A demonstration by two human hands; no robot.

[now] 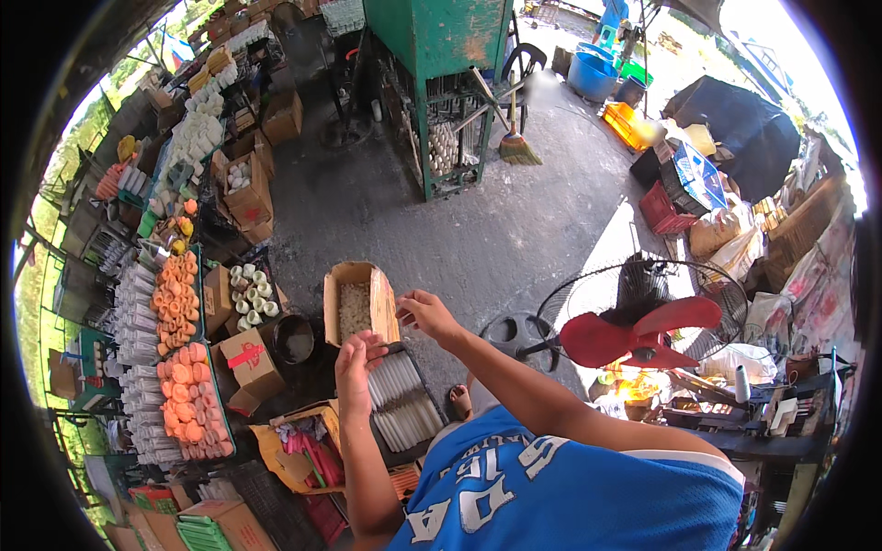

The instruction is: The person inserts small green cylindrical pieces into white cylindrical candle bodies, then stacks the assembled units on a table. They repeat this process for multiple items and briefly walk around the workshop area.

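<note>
Both my hands are raised near an open cardboard box (382, 308) with pale, whitish lumpy material inside. My left hand (358, 358) is at the box's near side with its fingers loosely bent and apart; I see nothing in it. To the right of the box, my right hand (426, 314) has slightly curled, separated fingers close to the side flap; whether they touch the flap is unclear. Just below the hands lies a black tray (424, 448) holding rows of whitish candle-like sticks (397, 384).
A red-bladed fan (634, 332) stands close on my right. Leftward are orange cup-shaped pieces (176, 292), a dark bucket (294, 339) and a carton with pink items (308, 452). Ahead are a green metal frame (424, 101) and a broom (520, 147).
</note>
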